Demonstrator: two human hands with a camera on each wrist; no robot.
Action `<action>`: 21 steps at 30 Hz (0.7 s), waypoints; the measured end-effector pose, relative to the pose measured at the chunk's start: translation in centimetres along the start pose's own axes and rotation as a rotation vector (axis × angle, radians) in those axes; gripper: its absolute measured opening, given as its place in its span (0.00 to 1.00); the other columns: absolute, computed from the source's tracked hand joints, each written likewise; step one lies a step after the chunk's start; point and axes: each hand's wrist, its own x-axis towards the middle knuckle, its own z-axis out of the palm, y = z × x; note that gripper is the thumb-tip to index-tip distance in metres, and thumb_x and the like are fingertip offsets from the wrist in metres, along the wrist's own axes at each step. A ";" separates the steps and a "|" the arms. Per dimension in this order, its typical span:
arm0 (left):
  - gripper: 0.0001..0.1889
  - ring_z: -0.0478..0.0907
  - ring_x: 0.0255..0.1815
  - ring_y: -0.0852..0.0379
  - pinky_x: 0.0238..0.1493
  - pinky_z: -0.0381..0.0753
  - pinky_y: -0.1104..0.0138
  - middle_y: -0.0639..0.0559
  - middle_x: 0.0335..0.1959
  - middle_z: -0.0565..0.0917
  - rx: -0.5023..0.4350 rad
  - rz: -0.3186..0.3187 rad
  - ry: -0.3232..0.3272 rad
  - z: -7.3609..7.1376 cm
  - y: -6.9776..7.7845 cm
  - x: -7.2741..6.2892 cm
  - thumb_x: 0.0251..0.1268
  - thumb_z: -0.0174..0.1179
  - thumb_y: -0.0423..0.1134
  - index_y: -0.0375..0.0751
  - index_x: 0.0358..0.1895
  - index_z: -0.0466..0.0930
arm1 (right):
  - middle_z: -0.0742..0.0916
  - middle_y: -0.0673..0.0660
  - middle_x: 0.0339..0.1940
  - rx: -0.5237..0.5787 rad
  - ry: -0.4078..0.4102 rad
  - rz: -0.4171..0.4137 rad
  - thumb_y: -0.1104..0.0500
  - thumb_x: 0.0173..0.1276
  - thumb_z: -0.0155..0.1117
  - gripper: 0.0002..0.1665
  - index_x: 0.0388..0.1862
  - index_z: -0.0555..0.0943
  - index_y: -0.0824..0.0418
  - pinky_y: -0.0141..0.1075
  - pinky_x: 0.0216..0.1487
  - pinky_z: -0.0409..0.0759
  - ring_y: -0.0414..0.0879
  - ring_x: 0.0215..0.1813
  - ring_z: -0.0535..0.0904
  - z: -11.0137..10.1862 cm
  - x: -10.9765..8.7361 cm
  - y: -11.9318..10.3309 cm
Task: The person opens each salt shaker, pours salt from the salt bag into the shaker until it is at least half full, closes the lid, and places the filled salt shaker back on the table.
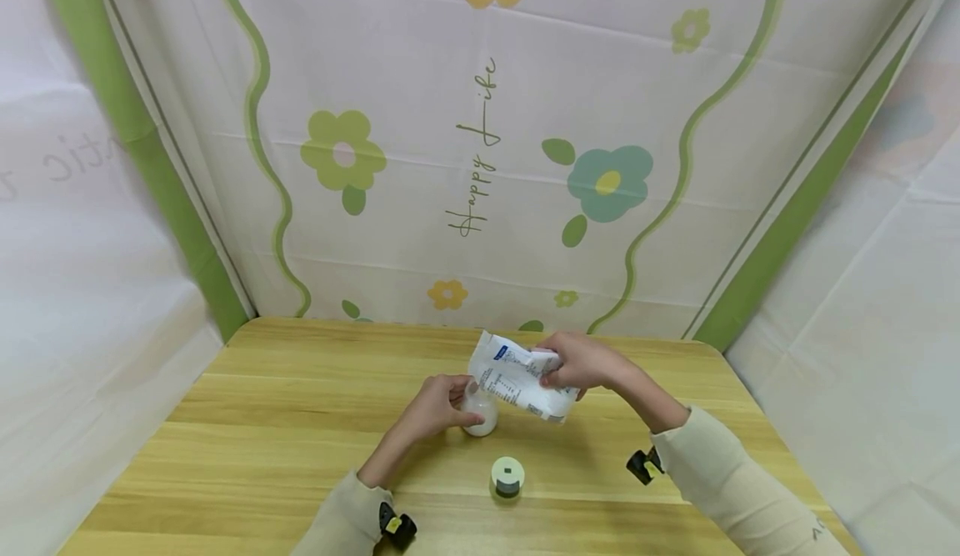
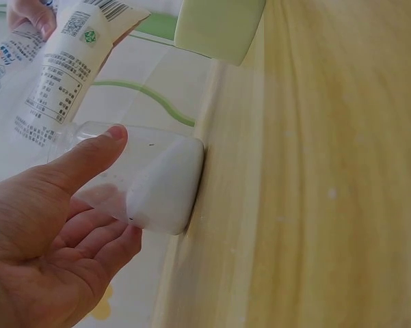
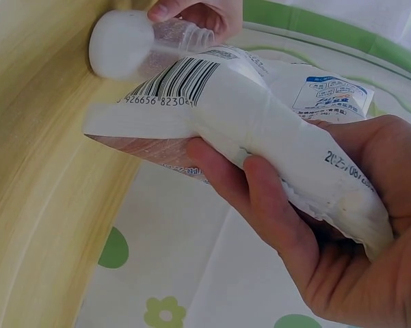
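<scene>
In the head view my left hand (image 1: 433, 410) holds a small clear jar (image 1: 482, 423) upright on the table, thumb on one side and fingers on the other. White grains fill the jar's lower part, sloping up one wall in the left wrist view. My right hand (image 1: 581, 362) grips a white printed salt bag (image 1: 513, 383), tilted with one end at the jar's mouth. In the right wrist view the fingers (image 3: 263, 198) press into the bag's creased side, near a barcode. The bag hides part of the jar's neck there.
A pale green cap (image 1: 507, 473) with a grey patch on top stands on the wooden table (image 1: 300, 423), nearer me than the jar. Behind the table's far edge hangs a white flowered curtain (image 1: 420, 231), with further white cloth on both sides.
</scene>
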 end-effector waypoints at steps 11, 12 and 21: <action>0.33 0.80 0.63 0.46 0.61 0.81 0.56 0.40 0.62 0.81 0.005 0.001 0.003 0.0 0.0 0.0 0.53 0.76 0.40 0.34 0.63 0.78 | 0.88 0.58 0.41 0.004 -0.004 -0.003 0.67 0.63 0.69 0.21 0.56 0.83 0.62 0.37 0.20 0.83 0.44 0.32 0.84 -0.1 -0.2 -0.1; 0.33 0.80 0.63 0.46 0.61 0.80 0.56 0.40 0.62 0.81 0.006 0.000 0.004 0.0 0.0 -0.1 0.53 0.76 0.40 0.34 0.63 0.78 | 0.88 0.58 0.41 0.003 -0.005 -0.004 0.67 0.63 0.69 0.21 0.56 0.83 0.62 0.36 0.20 0.83 0.44 0.32 0.84 -0.1 -0.2 -0.1; 0.33 0.80 0.62 0.47 0.61 0.81 0.56 0.40 0.61 0.82 0.015 0.008 0.007 0.0 0.0 0.0 0.53 0.76 0.41 0.35 0.64 0.78 | 0.88 0.57 0.41 -0.013 -0.004 -0.003 0.68 0.63 0.69 0.22 0.57 0.82 0.62 0.36 0.19 0.83 0.44 0.31 0.84 -0.2 -0.1 -0.1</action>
